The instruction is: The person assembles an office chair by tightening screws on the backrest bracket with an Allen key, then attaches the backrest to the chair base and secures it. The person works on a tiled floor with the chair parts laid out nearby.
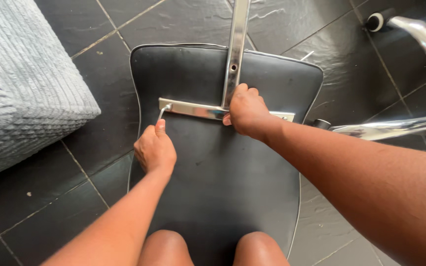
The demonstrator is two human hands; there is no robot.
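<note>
Floor of dark slate-like tiles [183, 22] with pale grout lines, seen from above. Lying flat on it, centre, is a black padded chair panel [223, 182] with light piping along its edge; at left stands a grey ribbed upholstered block [20, 83], and at upper right curved chrome tubing [420, 39] with a black-and-white end cap [373, 21] rests near the panel.

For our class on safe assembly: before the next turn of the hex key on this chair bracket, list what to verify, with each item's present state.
1. Hex key held by left hand: ok.
2. Key tip seated at the metal bracket end: cannot tell.
3. Right hand steadying the bracket and upright bar: ok.
4. Black chair pad lying flat on the tiled floor: ok.
5. Bolt tightness: cannot tell.
</note>
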